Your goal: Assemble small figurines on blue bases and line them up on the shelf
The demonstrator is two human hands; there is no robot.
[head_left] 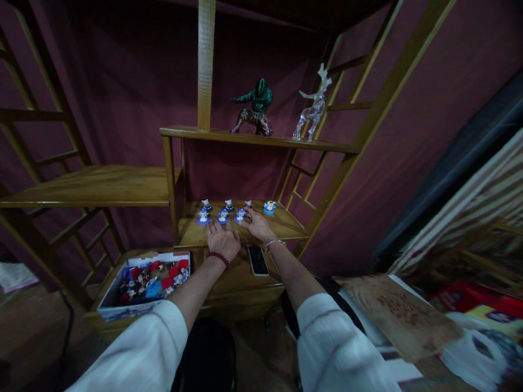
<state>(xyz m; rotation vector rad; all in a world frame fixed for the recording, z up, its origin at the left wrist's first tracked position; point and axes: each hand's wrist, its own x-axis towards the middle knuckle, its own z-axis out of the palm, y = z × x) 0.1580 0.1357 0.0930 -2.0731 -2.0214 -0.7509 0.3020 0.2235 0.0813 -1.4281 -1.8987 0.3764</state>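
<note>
- Figurines [240,216], 7 in all, stand on a low wooden shelf [281,226] against a dark red wall [241,169].
- Front row: 3 purple-and-white figures on purple bases, side by side with small gaps between them.
- Back row: 3 dark figures with pale heads, just behind the purple ones; to their right, a little apart, is a white figure [268,207] on a bright blue base.
- Right hand [257,224] of the person: at the rightmost purple figurine, with thumb and fingers narrowed about its right side; whether they grip it or only touch it, I cannot tell. A light bracelet [274,244] circles the wrist.
- Left hand [224,240]: palm down, fingers spread, just in front of the other 2 purple figurines, with nothing visibly in its hold; contact with them cannot be made out. A dark red beaded bracelet [218,258] is at this wrist.
- Wooden ledge [229,286] just below the shelf: a phone [257,261] with a dark screen lies near the right forearm, and at the left is an open box [137,311] full of small figures, several with red parts.
- Upper shelf [249,137]: a crouching statue [260,100] with a green top and, to its right, a clear deer [312,115] with antlers.
- Both arms wear pale sleeves [330,332].
</note>
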